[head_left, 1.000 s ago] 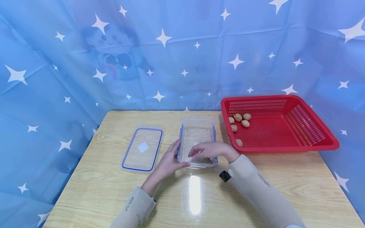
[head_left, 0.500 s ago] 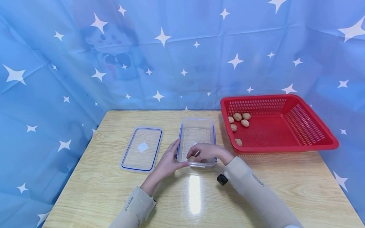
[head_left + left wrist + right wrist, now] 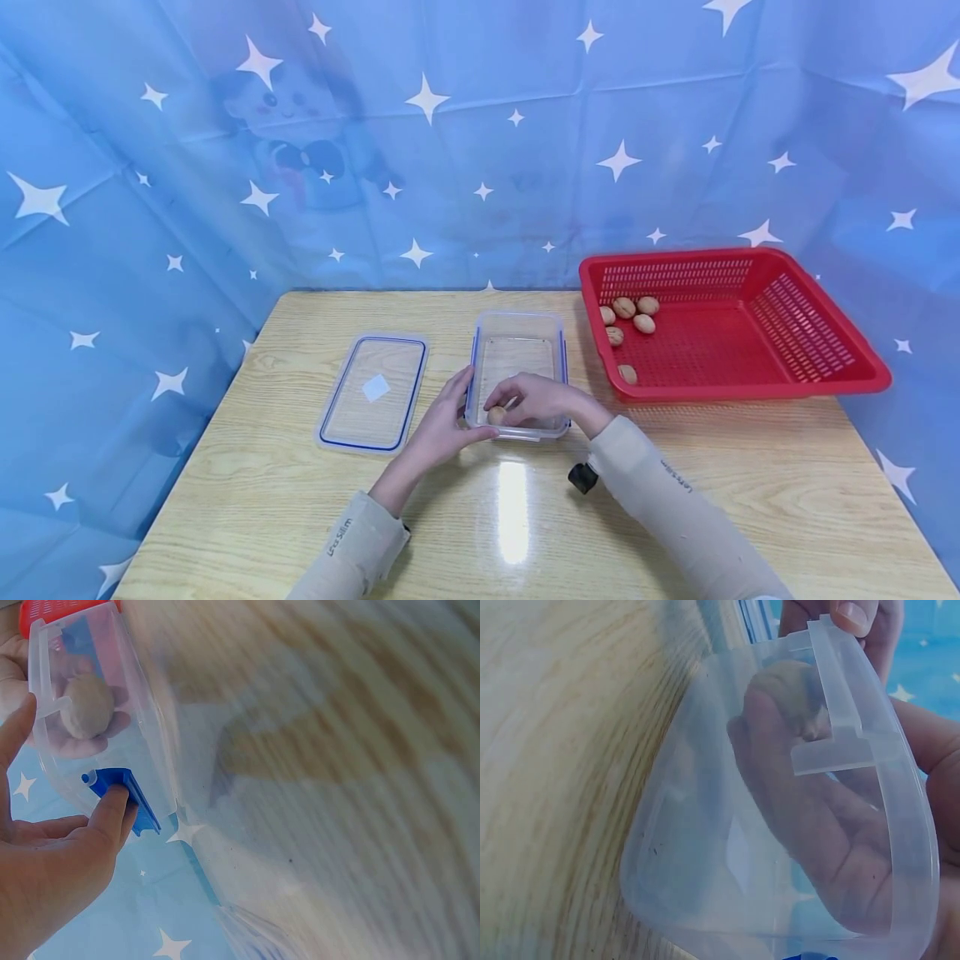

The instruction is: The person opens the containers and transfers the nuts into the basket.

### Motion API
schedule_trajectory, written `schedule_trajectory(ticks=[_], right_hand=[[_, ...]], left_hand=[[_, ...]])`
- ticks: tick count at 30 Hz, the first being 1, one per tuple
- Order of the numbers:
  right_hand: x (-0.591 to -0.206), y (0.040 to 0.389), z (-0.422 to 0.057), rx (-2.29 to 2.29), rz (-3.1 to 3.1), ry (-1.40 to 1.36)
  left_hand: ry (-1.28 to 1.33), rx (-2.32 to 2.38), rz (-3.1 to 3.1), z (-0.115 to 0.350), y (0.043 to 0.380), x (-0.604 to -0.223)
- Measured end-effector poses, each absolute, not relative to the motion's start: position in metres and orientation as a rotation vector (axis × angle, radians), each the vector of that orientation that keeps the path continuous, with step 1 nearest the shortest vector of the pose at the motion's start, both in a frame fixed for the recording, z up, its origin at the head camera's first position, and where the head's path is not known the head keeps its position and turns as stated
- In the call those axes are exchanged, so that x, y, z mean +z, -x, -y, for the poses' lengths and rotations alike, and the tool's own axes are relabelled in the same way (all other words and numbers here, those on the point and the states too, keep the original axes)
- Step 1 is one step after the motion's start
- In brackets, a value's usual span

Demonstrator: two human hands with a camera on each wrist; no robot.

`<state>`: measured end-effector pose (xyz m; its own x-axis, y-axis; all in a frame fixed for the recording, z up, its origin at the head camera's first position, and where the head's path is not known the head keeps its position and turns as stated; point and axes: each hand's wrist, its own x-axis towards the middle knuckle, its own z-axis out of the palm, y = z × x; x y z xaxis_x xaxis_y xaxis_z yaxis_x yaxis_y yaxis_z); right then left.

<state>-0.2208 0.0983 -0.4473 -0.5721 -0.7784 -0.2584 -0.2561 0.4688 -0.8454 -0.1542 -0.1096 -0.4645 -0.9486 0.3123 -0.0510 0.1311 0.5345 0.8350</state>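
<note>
A clear plastic food container (image 3: 521,350) with blue side latches stands on the table. My left hand (image 3: 441,427) steadies its near left corner. In the left wrist view, those fingers press the blue latch (image 3: 124,791) while the thumb lies at the rim. My right hand (image 3: 536,397) reaches down into the container's near end. Between its fingertips it pinches a walnut (image 3: 497,415), low near the front left corner. Through the clear wall the right wrist view shows this walnut (image 3: 791,690) too; whether it touches the floor I cannot tell.
To the left lies the container's clear lid (image 3: 405,375) with a blue seal and a white sticker. A red basket (image 3: 750,392) at the right back holds several walnuts (image 3: 624,308) along its left side. A blue starry curtain (image 3: 480,150) hangs behind the table.
My right hand has lowered into the container and shifted slightly left, bringing the walnut into view near the front left corner. My left hand has stayed at its corner.
</note>
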Motion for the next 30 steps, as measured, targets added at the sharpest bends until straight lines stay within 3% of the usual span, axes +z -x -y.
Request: schedule_trajectory(ticks=[30], right_hand=[[-0.414,0.222,-0.111,-1.345,-2.174,0.793]], left_hand=[[-0.356,1.417,-2.55,0.108,0.154,-0.464]])
